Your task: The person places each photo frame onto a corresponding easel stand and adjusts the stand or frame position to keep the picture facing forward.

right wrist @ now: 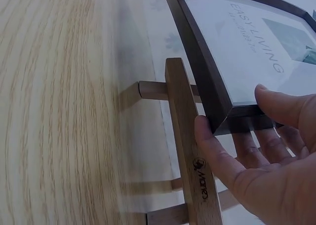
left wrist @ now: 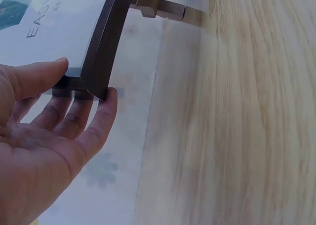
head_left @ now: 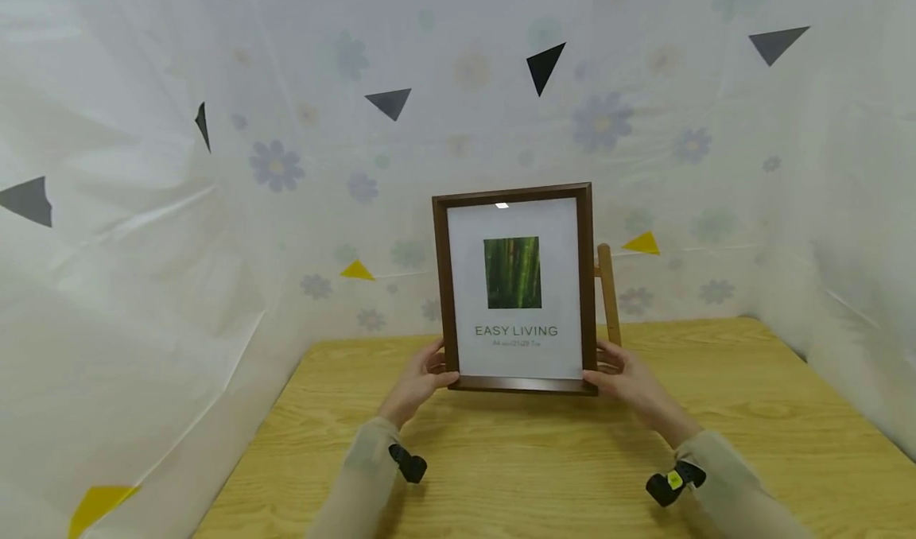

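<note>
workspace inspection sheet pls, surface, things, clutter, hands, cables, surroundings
surface: light wood table, bare around the hands
job's things: dark brown frame held upright, print reading EASY LIVING; wooden easel standing just behind it
clutter: nothing seen
grips: left hand pinches the frame's lower left corner, thumb on the front; right hand pinches the lower right corner the same way
cables: nothing seen; a small black device on the left wrist and another on the right
surroundings: translucent sheet over flowered walls, with black, grey and yellow triangles stuck on
</note>
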Motion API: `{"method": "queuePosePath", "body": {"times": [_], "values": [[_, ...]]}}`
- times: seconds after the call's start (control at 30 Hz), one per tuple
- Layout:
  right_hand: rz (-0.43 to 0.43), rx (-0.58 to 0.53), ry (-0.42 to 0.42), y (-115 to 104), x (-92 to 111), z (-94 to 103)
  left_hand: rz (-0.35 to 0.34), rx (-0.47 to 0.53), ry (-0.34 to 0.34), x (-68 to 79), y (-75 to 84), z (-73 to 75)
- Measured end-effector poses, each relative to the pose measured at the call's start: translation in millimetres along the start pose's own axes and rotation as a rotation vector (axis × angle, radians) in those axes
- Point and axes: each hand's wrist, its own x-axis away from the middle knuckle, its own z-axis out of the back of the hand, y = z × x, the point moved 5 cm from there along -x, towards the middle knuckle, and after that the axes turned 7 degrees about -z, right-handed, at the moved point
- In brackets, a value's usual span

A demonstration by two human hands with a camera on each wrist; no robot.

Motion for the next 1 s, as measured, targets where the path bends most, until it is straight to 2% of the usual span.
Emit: {"method": "queuePosePath", "body": {"times": [0.4, 0.63, 0.77, 1.0], "values": [[0.033, 0.080, -0.003, -1, -1, 22.5, -0.026, -0.031, -0.004, -11.5, 6.6, -14.7], [0.055, 0.086, 0.018, 0, 1, 30.7, -0.011, -0.043, 0.008, -16.5, 13.5, -22.9], [0.061, 0.075, 0.032, 2, 4, 36.0, -0.005, -0.062, 0.013, -24.6, 14.1, -30.3], [0.094, 0.065, 0.053, 5, 10, 48.0, -0.052, -0.055, 0.031, -34.8, 14.8, -47.5]]}}
